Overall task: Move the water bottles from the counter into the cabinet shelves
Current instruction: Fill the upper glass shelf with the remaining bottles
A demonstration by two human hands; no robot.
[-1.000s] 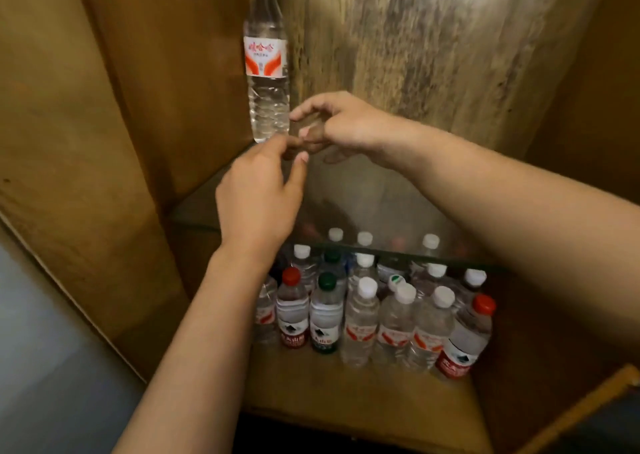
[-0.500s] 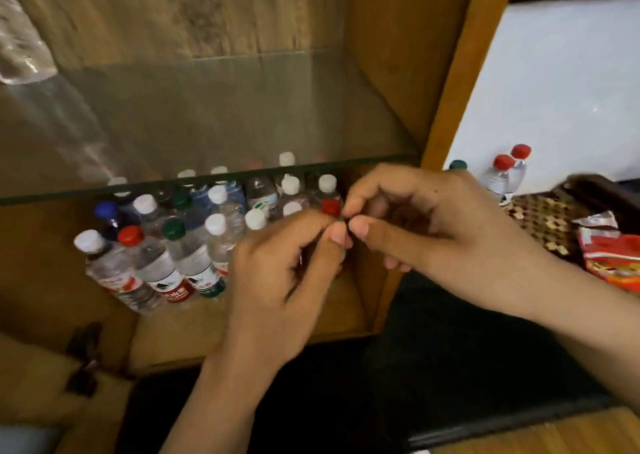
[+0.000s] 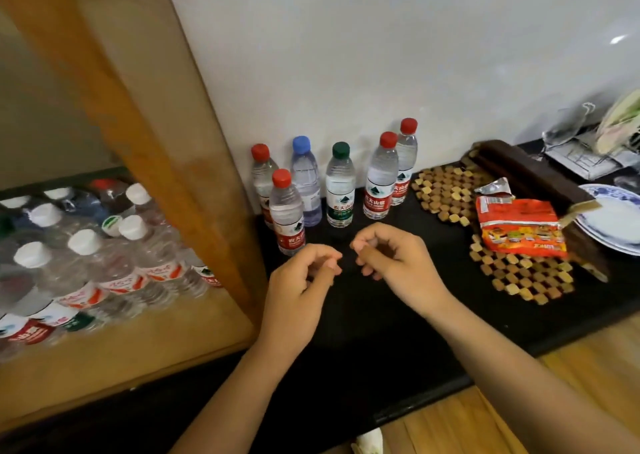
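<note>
Several water bottles stand on the black counter (image 3: 363, 315) against the white wall: a front red-capped one (image 3: 286, 214), a blue-capped one (image 3: 304, 183), a green-capped one (image 3: 341, 190) and a red-capped pair (image 3: 381, 179) to the right. Many more bottles (image 3: 114, 259) fill the cabinet's lower shelf (image 3: 138, 342) on the left, behind the wooden side post (image 3: 194, 190). My left hand (image 3: 298, 290) and my right hand (image 3: 394, 259) hover close together just in front of the counter bottles. The fingers of both are curled and hold nothing.
Right of the bottles lies a wooden bead mat (image 3: 446, 190) with a red snack packet (image 3: 519, 228) on it. A dark wooden block (image 3: 533, 179), a blue-patterned plate (image 3: 613, 221) and a wire rack (image 3: 585, 155) sit at the far right. Wooden flooring (image 3: 467, 426) runs along the counter's front.
The view has swung right from the cabinet interior to the counter bottles. My hands came out of the cabinet and their fingertips, which were touching, have drawn slightly apart.
</note>
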